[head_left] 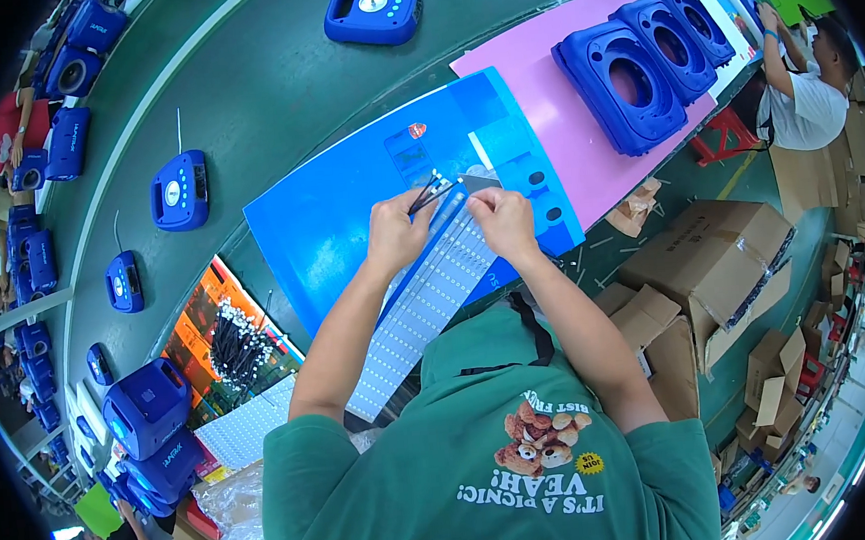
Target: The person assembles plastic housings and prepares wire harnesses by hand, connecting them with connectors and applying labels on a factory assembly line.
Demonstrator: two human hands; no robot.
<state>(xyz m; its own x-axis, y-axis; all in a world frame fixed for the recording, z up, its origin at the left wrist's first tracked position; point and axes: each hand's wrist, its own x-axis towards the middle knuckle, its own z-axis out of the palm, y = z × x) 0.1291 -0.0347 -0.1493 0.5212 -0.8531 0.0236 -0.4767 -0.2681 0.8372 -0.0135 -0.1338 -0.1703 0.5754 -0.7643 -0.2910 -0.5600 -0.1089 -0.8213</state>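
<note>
My left hand (400, 230) is closed around a few short black cables (429, 192) with pale ends, which stick out past its fingers. Close beside it, my right hand (504, 220) is pinched at the upper end of a pale sheet (434, 295) patterned with rows of small squares. What its fingertips grip is too small to make out. Between my hands and down under my left forearm stretches this sheet, with a narrow blue strip along its left side. Beneath both hands lies a glossy blue board (323, 212) with a light-blue right end.
A bundle of black cables with white ends (239, 346) lies on an orange printed sheet at left. Blue speaker-like units (179, 191) stand along the green bench. Hollow blue housings (630, 81) rest on a pink sheet (586, 174). Cardboard boxes (708, 261) sit at right; another person works far right.
</note>
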